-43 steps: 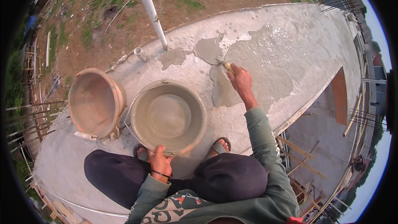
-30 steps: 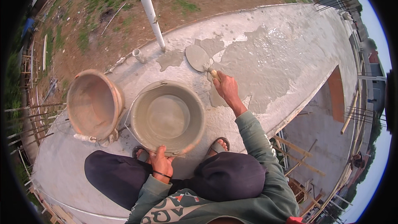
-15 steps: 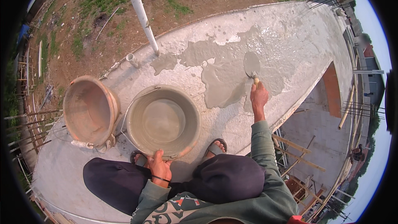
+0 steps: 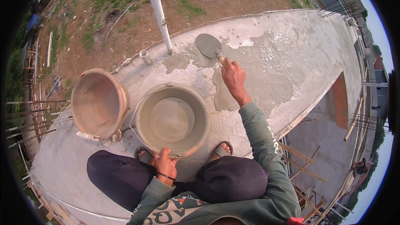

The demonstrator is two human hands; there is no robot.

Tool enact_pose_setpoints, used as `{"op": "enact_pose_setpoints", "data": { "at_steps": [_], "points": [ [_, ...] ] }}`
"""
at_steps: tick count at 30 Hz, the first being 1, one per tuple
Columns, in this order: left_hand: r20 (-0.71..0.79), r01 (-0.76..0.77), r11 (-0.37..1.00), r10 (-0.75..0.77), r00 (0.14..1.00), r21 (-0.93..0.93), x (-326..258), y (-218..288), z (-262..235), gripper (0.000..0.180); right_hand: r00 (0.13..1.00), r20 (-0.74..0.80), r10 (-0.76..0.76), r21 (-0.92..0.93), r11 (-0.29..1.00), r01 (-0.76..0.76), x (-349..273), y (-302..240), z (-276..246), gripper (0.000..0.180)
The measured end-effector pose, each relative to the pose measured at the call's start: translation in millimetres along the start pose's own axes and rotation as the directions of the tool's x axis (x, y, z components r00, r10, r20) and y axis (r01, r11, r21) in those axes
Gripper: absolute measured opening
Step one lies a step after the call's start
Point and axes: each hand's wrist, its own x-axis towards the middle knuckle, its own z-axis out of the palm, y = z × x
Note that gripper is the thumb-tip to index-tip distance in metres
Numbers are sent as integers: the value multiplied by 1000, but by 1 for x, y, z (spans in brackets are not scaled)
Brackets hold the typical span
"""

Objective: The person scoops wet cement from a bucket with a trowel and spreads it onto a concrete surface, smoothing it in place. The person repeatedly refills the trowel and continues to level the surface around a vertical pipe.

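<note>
My right hand [image 4: 234,79] is closed round the wooden handle of a round-bladed trowel [image 4: 208,46]. The blade lies over a layer of wet grey cement [image 4: 266,66] spread on the concrete slab [image 4: 104,175], close to the slab's far edge. My left hand [image 4: 166,166] grips the near rim of a bucket [image 4: 200,118], thumb over the edge and fingers outside. Inside this bucket is a grey cement mix [image 4: 171,118]; it stands slightly tilted between my feet and the cement patch.
A second, orange-brown bucket [image 4: 98,104] leans tipped at the left. A white pipe [image 4: 157,12] rises at the slab's far edge beside a short pipe stub [image 4: 146,57]. At the right is an opening [image 4: 316,133] with timber below. Steel bars [image 4: 29,116] stick out at far left.
My right hand has swept the trowel leftward and farther out over the cement. My left hand keeps its hold on the bucket rim. The whole view has shifted slightly.
</note>
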Motion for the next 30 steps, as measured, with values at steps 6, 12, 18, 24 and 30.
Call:
{"op": "enact_pose_setpoints", "data": {
  "at_steps": [6, 12, 18, 24, 30],
  "points": [
    [-22, -2, 1000, 2, 1000, 20, -1, 0, 1, 57, 976, 77, -204, 53, 978, 200, 1, 9, 1, 34],
    [10, 6, 1000, -6, 1000, -13, -2, 0, 2, 51, 999, 17, -49, 86, 995, 47, 2, 22, 16, 27],
    [-15, 14, 1000, -14, 1000, 0, -1, 0, 2, 51, 943, -200, 267, -122, 948, -294, -58, 91, -13, 32],
    [-20, 1, 1000, -1, 1000, -7, -1, -2, 1, 53, 948, -78, 308, -82, 946, -314, -134, 78, -20, 36],
    [-32, 9, 1000, -9, 999, -15, -1, -2, 1, 52, 958, 222, 183, 245, 940, -237, -86, 5, -9, 35]
  ]
}}
